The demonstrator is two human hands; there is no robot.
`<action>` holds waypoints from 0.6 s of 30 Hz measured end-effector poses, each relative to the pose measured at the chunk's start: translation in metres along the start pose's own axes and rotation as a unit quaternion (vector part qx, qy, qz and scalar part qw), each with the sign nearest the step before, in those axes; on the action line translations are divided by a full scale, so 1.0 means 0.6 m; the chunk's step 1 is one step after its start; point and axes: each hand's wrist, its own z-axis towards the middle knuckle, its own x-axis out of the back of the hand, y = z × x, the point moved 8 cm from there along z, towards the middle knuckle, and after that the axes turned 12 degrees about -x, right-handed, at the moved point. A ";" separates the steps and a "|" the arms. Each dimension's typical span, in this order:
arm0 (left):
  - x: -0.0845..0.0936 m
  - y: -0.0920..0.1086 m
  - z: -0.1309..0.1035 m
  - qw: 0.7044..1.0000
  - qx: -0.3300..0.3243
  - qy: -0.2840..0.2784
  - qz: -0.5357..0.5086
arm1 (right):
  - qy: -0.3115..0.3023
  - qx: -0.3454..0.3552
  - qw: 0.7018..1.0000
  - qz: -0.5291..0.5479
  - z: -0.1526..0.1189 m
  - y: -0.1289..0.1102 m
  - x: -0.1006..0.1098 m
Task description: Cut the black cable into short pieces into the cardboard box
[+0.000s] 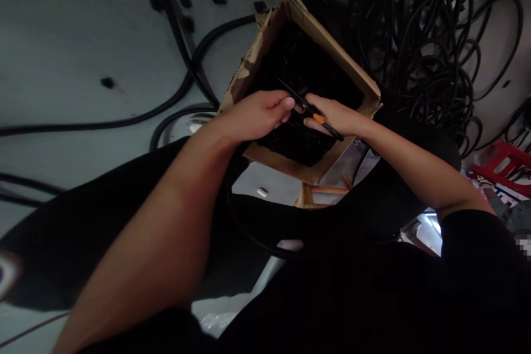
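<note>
Both my hands work over an open cardboard box filled with small black pieces that are too dark to tell apart. My left hand is closed, thumb against the fingers, on what appears to be the end of a black cable. That cable runs from under my left wrist down across my lap. My right hand grips black scissors with an orange part on the handle. The dark blade points up and left, close to my left fingertips. Exactly what lies between the left fingers is hidden.
A large tangle of black cables lies beyond the box to the right. Thick cable crosses the grey floor at left, with small black pieces scattered about. Under the box shows a wooden stool. A red plastic thing lies far right.
</note>
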 end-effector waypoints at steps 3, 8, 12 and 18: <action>-0.003 -0.004 0.000 1.000 -0.006 -0.007 -0.022 | -0.001 0.011 1.000 0.020 -0.003 -0.005 0.006; 0.020 -0.011 -0.003 0.998 0.035 0.050 0.023 | 0.005 -0.014 0.999 0.030 -0.012 -0.013 0.011; 0.037 -0.033 -0.005 0.991 0.076 0.112 0.024 | 0.014 -0.043 0.998 0.043 -0.013 -0.005 0.008; 0.037 -0.027 0.005 0.992 0.025 0.117 0.048 | 0.033 -0.040 0.999 0.012 -0.008 -0.003 0.016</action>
